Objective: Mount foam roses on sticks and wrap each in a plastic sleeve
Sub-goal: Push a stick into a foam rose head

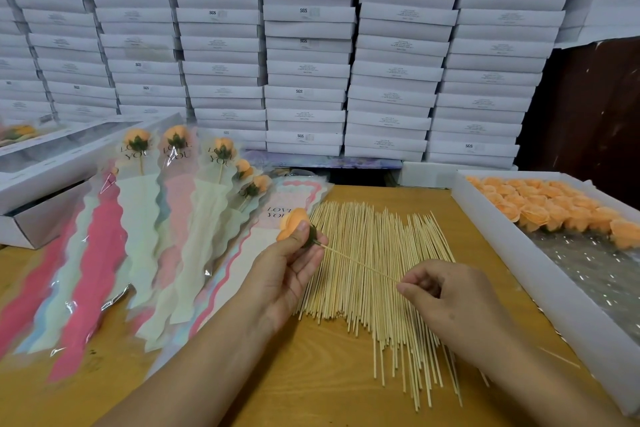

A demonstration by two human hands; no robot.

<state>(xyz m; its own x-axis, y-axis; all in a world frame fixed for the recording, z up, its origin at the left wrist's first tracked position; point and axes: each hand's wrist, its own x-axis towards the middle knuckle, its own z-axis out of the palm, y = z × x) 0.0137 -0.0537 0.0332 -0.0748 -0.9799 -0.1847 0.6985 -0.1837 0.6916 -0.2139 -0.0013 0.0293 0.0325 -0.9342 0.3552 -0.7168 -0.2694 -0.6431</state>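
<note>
Wooden table (311, 374), sticks (374, 274) spread out. Left hand (294, 270) grips orange rose (292, 222); right hand (446, 295) pinches its stick (360, 264). Tray (512, 239) of roses right.

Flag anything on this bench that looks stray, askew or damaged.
One loose stick lies apart from the stick pile, angled beside the white tray near the right hand. Otherwise nothing stands out: the left hand holds an intact orange rose on its stick.
</note>
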